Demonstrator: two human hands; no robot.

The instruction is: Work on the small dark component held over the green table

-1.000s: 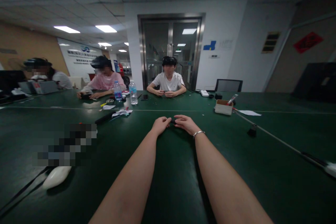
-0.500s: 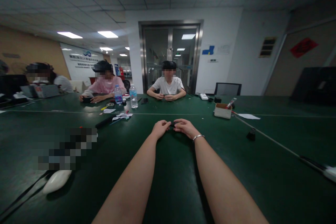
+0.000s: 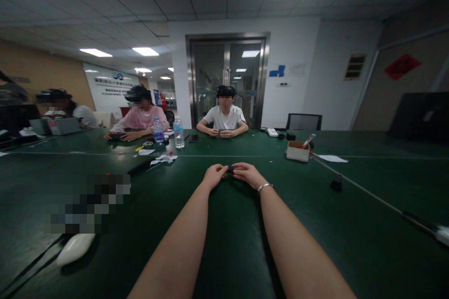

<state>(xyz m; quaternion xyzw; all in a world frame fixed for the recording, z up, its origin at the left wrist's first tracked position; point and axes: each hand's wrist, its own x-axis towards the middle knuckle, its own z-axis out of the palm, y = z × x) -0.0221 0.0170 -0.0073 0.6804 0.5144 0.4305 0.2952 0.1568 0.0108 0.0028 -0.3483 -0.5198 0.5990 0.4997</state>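
A small dark object [image 3: 230, 169] is held between my two hands, low over the green table [image 3: 231, 224]. My left hand [image 3: 214, 175] pinches its left end with thumb and fingers. On the other side my right hand [image 3: 249, 174], with a silver bracelet at the wrist, has its fingers closed on the right end. What the object is cannot be made out.
Bottles [image 3: 178, 132], crumpled paper [image 3: 164, 160] and a phone [image 3: 193, 138] lie beyond my left hand. Rightward are a small box [image 3: 298, 151], a black object [image 3: 336, 183] and a cable. A white object [image 3: 76, 248] sits left. Several people sit across the table.
The whole view has shifted slightly, so things appear a little lower. Both hands keep hold of the dark object, which shows a bit more between the fingers.
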